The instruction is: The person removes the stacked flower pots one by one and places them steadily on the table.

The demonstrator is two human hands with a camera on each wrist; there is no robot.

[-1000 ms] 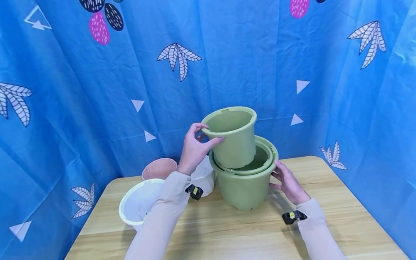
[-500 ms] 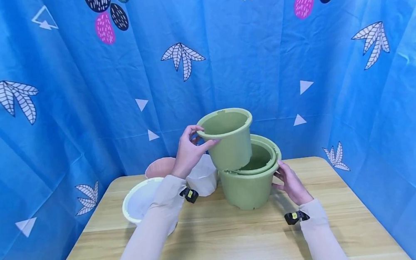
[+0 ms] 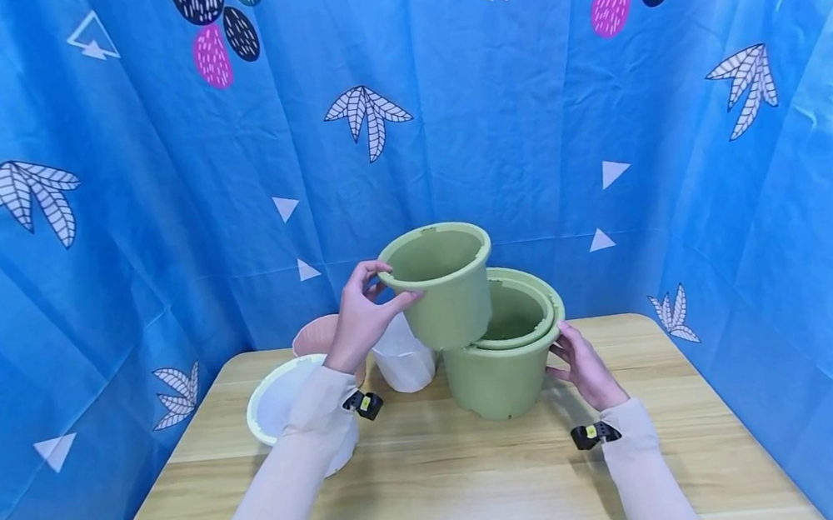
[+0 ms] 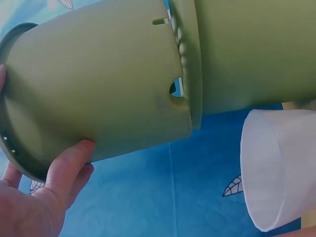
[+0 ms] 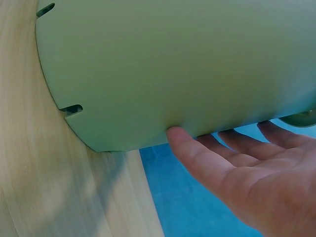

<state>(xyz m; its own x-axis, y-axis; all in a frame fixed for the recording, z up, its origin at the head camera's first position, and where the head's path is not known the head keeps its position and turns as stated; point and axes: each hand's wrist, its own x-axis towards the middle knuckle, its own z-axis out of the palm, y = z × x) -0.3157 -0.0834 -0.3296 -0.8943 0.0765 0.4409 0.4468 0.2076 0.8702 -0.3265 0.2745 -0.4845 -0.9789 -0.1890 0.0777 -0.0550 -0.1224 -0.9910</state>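
My left hand (image 3: 357,323) grips the near left rim of a green plastic flower pot (image 3: 453,311), thumb on the outside wall. That pot is raised and tilted a little, over the left part of a green pot stack. In the stack, a second green pot (image 3: 518,310) sits inside a larger green pot (image 3: 495,385) standing on the table. My right hand (image 3: 583,368) rests on the right side of the larger pot. In the right wrist view its thumb and extended fingers (image 5: 197,158) touch the wall. Drain holes show at the raised pot's base in the left wrist view.
Left of the stack stands a white faceted pot (image 3: 405,363). A larger white pot (image 3: 342,455) is partly behind my left forearm, with a pink pot (image 3: 313,337) behind it. The wooden table (image 3: 476,489) meets a blue patterned curtain (image 3: 497,160) at the back.
My left hand has carried the raised green pot leftward and slightly down, so more of the nested pot's opening shows. My right hand stays at the larger pot's side.
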